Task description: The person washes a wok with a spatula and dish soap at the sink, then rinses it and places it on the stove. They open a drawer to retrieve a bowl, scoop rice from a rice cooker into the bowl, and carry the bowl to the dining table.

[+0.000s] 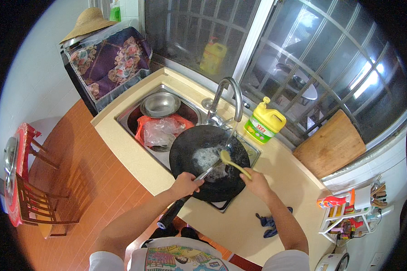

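Note:
A black wok [183, 149] rests over the sink, its black handle [172, 211] pointing towards me. Foamy water [205, 158] lies in its bottom. Above it curves a metal tap [238, 98], from which a thin stream runs into the wok. My left hand [186, 185] grips the metal handle of a long utensil [207, 171]; its far end reaches into the wok beneath the stream. In my right hand [257, 183] is a yellowish-green handled dish brush or similar scrubber [226, 158], its head against the utensil's far end.
In the steel sink [123, 118] are a metal bowl [160, 104] and a clear plastic bag [161, 131] on a red one. A yellow detergent jug [265, 122] stands right of the tap. A wooden cutting board [330, 145] leans by the window; a dark cloth [269, 223] lies on the counter.

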`<action>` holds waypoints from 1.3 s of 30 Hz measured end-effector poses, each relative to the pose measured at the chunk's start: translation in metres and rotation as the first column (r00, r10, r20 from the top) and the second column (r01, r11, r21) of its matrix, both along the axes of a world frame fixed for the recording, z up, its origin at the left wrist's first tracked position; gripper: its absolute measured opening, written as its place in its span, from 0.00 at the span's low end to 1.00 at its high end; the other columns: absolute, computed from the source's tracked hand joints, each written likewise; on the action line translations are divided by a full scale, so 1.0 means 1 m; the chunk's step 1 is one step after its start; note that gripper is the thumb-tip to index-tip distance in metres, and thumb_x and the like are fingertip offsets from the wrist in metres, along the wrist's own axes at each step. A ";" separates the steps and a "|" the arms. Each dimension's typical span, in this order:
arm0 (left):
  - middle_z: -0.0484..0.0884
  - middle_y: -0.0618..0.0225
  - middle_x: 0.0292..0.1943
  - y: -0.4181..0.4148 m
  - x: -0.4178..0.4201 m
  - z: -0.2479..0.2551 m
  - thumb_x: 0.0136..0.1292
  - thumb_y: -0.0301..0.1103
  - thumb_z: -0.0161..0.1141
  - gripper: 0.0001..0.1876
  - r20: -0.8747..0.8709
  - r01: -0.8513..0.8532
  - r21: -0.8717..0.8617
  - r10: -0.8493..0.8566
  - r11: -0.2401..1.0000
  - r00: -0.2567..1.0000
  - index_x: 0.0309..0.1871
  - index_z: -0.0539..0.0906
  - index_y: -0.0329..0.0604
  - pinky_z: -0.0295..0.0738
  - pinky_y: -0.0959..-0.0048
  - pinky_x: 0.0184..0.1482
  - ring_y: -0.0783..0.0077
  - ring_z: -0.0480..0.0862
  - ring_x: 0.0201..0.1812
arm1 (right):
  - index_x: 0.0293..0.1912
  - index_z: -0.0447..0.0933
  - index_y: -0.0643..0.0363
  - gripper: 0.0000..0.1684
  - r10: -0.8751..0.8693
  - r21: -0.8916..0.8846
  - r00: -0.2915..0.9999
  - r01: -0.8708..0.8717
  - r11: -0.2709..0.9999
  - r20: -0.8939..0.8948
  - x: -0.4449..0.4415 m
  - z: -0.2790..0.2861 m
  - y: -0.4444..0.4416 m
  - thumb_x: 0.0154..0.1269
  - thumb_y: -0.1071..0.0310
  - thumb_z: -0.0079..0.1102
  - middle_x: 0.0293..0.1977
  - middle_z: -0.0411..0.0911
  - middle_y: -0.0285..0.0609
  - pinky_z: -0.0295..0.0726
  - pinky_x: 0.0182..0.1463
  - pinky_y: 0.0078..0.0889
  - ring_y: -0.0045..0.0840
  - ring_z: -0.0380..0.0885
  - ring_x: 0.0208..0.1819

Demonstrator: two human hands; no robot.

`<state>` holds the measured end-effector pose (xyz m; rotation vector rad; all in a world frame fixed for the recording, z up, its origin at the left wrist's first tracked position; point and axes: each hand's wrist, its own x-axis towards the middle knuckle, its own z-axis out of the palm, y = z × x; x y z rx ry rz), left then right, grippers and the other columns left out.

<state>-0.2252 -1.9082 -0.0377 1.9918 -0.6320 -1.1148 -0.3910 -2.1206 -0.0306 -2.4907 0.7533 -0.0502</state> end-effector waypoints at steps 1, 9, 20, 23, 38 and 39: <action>0.75 0.67 0.16 -0.007 0.002 0.001 0.54 0.43 0.57 0.18 0.006 -0.007 -0.010 0.007 1.000 1.000 0.23 0.78 0.33 0.67 0.78 0.17 0.78 0.72 0.15 | 0.48 0.71 0.57 0.19 0.015 -0.044 0.999 -0.017 0.999 -0.043 -0.001 0.012 0.009 0.59 0.57 0.49 0.30 0.77 0.50 0.74 0.37 0.40 0.40 0.76 0.32; 0.73 0.65 0.11 -0.061 0.018 0.038 0.48 0.38 0.58 0.15 0.130 0.063 -0.026 -0.059 0.998 0.990 0.15 0.76 0.34 0.65 0.77 0.14 0.76 0.71 0.11 | 0.46 0.72 0.62 0.19 0.025 -0.173 0.981 0.010 0.985 0.195 -0.007 0.008 0.002 0.58 0.61 0.49 0.27 0.76 0.51 0.75 0.31 0.40 0.42 0.75 0.25; 0.78 0.56 0.15 -0.099 0.039 0.052 0.43 0.35 0.55 0.14 0.328 0.176 0.181 -0.228 0.968 0.917 0.15 0.77 0.30 0.76 0.71 0.32 0.61 0.81 0.21 | 0.45 0.74 0.57 0.18 -0.067 0.078 0.978 0.053 0.996 0.199 0.006 0.024 -0.006 0.56 0.59 0.51 0.30 0.75 0.57 0.74 0.38 0.35 0.44 0.76 0.33; 0.78 0.57 0.14 -0.109 0.038 0.059 0.42 0.35 0.55 0.13 0.378 0.215 0.222 -0.287 0.951 0.880 0.14 0.77 0.31 0.76 0.71 0.29 0.63 0.80 0.20 | 0.44 0.75 0.56 0.18 -0.083 0.038 0.979 0.077 0.996 0.186 0.005 0.011 -0.023 0.56 0.59 0.50 0.29 0.75 0.57 0.74 0.38 0.36 0.43 0.76 0.32; 0.74 0.62 0.10 -0.142 0.052 0.070 0.41 0.35 0.58 0.12 0.325 0.248 0.245 -0.321 0.937 0.890 0.11 0.75 0.37 0.67 0.74 0.14 0.71 0.72 0.10 | 0.45 0.74 0.59 0.19 -0.225 0.327 0.936 0.131 0.936 0.269 -0.002 0.021 -0.030 0.56 0.59 0.52 0.27 0.77 0.51 0.74 0.34 0.31 0.35 0.77 0.29; 0.74 0.62 0.10 -0.145 0.050 0.071 0.41 0.35 0.58 0.12 0.347 0.261 0.267 -0.345 0.928 0.872 0.11 0.76 0.37 0.67 0.74 0.14 0.71 0.72 0.10 | 0.45 0.74 0.59 0.19 -0.205 0.357 0.928 0.085 0.930 0.312 -0.003 0.023 -0.027 0.56 0.59 0.52 0.27 0.77 0.51 0.74 0.34 0.31 0.34 0.77 0.29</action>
